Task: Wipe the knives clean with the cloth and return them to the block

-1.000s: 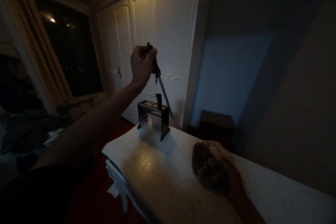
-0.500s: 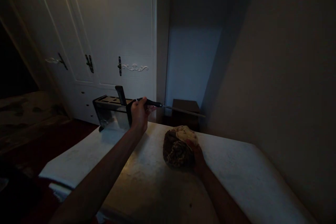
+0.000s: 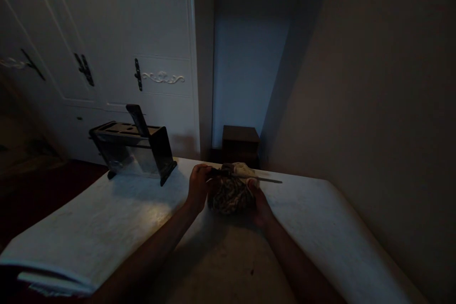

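Across crumpled cloth [image 3: 231,195] runs a slim, black-handled metal rod [image 3: 265,180].

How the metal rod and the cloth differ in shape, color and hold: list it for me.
Shape: the metal rod is thin and straight, while the cloth is a rounded, crumpled bundle.
Color: the metal rod has a gray shaft and black handle; the cloth is mottled brown with a paler part.
Hold: the left hand grips the metal rod's handle, the right hand the cloth's side.
Shared: both are hand-held.
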Demonstrator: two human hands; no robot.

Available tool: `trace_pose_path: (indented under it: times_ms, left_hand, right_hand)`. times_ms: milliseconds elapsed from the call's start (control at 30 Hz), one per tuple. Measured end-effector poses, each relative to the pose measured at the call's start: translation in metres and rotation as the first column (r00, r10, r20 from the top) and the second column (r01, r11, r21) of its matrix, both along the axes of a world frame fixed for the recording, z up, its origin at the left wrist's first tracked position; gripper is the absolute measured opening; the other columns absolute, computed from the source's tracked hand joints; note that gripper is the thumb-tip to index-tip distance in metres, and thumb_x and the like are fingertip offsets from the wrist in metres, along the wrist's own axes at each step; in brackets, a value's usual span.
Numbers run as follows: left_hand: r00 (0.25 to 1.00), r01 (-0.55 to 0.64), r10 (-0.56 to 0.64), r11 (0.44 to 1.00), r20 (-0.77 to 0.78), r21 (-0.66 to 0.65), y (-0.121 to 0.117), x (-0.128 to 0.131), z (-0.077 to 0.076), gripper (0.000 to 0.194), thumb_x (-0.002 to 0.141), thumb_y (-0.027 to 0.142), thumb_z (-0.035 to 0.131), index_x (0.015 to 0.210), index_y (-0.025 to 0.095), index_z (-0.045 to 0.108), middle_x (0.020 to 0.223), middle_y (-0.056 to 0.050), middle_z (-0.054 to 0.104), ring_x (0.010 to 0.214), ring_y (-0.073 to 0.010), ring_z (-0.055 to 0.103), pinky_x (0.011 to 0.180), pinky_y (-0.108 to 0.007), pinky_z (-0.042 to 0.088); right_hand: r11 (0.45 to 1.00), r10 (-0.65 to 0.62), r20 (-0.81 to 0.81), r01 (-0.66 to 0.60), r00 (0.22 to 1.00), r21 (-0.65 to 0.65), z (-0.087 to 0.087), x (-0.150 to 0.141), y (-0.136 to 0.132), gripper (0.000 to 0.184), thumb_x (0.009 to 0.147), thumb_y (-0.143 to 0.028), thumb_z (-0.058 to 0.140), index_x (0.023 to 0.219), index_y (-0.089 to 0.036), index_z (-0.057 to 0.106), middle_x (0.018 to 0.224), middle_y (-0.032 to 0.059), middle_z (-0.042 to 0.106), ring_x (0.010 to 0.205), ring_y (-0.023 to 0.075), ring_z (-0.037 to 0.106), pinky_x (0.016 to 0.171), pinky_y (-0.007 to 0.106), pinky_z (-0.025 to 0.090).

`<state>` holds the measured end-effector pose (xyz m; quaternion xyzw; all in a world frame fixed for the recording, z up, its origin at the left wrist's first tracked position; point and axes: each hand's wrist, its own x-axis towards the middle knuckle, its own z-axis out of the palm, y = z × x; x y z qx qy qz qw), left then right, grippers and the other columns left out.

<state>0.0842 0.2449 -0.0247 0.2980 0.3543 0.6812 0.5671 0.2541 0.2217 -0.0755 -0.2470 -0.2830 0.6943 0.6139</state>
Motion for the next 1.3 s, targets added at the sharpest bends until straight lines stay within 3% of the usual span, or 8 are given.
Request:
trace_pose_path:
  times_ms: [133, 267, 433, 567, 733, 867, 1067, 1300]
  left_hand:
    - [0.98, 0.186, -0.185, 0.983, -0.077, 0.003, 0.0, 0.0, -0.019, 0.04, 0.062, 0.032, 0.077, 0.088, 0.017, 0.051, 0.091, -0.001, 0.064, 0.081, -0.0166, 0.065, 0.075, -0.032, 0.056]
    - [0.89, 0.363, -0.347, 0.932, -0.296, 0.0, -0.001, -0.005, -0.028, 0.047, 0.065, 0.042, 0.081, 0.093, 0.016, 0.054, 0.097, -0.005, 0.066, 0.086, -0.0177, 0.065, 0.08, -0.032, 0.052]
    - [0.759, 0.507, -0.377, 0.854, -0.532, 0.118, 0.001, -0.011, -0.044, 0.045, 0.066, 0.045, 0.081, 0.086, 0.014, 0.056, 0.097, -0.009, 0.067, 0.093, -0.021, 0.063, 0.084, -0.034, 0.05]
    - [0.71, 0.531, -0.317, 0.828, -0.628, 0.182, 0.003, -0.011, -0.059, 0.038, 0.068, 0.044, 0.078, 0.083, 0.015, 0.057, 0.095, -0.01, 0.066, 0.092, -0.0237, 0.062, 0.084, -0.037, 0.048]
    - [0.648, 0.53, -0.309, 0.839, -0.696, 0.122, -0.004, -0.007, -0.065, 0.037, 0.073, 0.042, 0.073, 0.093, 0.015, 0.059, 0.095, -0.01, 0.066, 0.092, -0.0246, 0.061, 0.082, -0.037, 0.047]
    - [0.675, 0.527, -0.333, 0.842, -0.658, 0.114, -0.011, -0.001, -0.063, 0.036, 0.083, 0.049, 0.061, 0.097, 0.015, 0.056, 0.093, -0.008, 0.062, 0.087, -0.0211, 0.059, 0.077, -0.033, 0.047]
    - [0.708, 0.448, -0.244, 0.881, -0.663, 0.154, -0.016, 0.003, -0.058, 0.035, 0.09, 0.048, 0.05, 0.103, 0.017, 0.053, 0.097, -0.007, 0.06, 0.089, -0.0196, 0.057, 0.081, -0.033, 0.045]
    - [0.73, 0.341, -0.2, 0.935, -0.654, 0.095, -0.019, 0.007, -0.051, 0.037, 0.087, 0.051, 0.048, 0.101, 0.018, 0.053, 0.093, -0.006, 0.06, 0.078, -0.0179, 0.057, 0.069, -0.029, 0.045]
  right_hand:
    - [0.993, -0.026, -0.053, 0.019, 0.998, -0.116, -0.002, 0.003, 0.003, 0.063, 0.059, -0.05, 0.09, 0.106, -0.016, 0.066, 0.105, 0.0121, 0.072, 0.116, 0.0367, 0.06, 0.096, 0.052, 0.052]
    - [0.974, -0.146, 0.006, 0.145, 0.989, -0.175, -0.003, 0.008, 0.005, 0.058, 0.055, -0.038, 0.093, 0.101, -0.014, 0.067, 0.1, 0.0112, 0.073, 0.109, 0.036, 0.064, 0.093, 0.05, 0.055]
    - [0.959, -0.268, 0.067, 0.273, 0.961, -0.076, 0.005, 0.009, 0.001, 0.06, 0.053, -0.028, 0.094, 0.105, -0.018, 0.066, 0.103, 0.008, 0.073, 0.107, 0.0329, 0.066, 0.09, 0.046, 0.057]
    - [0.951, -0.308, 0.135, 0.307, 0.942, 0.027, 0.01, 0.006, -0.006, 0.063, 0.056, -0.025, 0.093, 0.112, -0.02, 0.063, 0.101, 0.007, 0.073, 0.108, 0.031, 0.065, 0.09, 0.043, 0.058]
    - [0.946, -0.32, 0.196, 0.323, 0.927, 0.021, 0.013, 0.005, -0.01, 0.06, 0.062, -0.032, 0.091, 0.113, -0.018, 0.062, 0.105, 0.009, 0.073, 0.102, 0.0309, 0.068, 0.082, 0.043, 0.06]
    - [0.937, -0.329, 0.21, 0.345, 0.921, -0.044, 0.014, 0.007, -0.01, 0.059, 0.059, -0.04, 0.093, 0.105, -0.017, 0.064, 0.102, 0.0091, 0.073, 0.099, 0.0313, 0.069, 0.082, 0.042, 0.06]
    - [0.913, -0.344, 0.24, 0.383, 0.908, -0.142, 0.009, 0.008, -0.009, 0.062, 0.055, -0.048, 0.093, 0.1, -0.015, 0.068, 0.089, 0.0092, 0.074, 0.095, 0.0334, 0.07, 0.082, 0.045, 0.06]
    - [0.933, -0.318, 0.225, 0.347, 0.921, -0.099, 0.004, 0.01, -0.007, 0.063, 0.059, -0.048, 0.091, 0.105, -0.012, 0.069, 0.095, 0.0112, 0.074, 0.099, 0.0325, 0.069, 0.085, 0.043, 0.059]
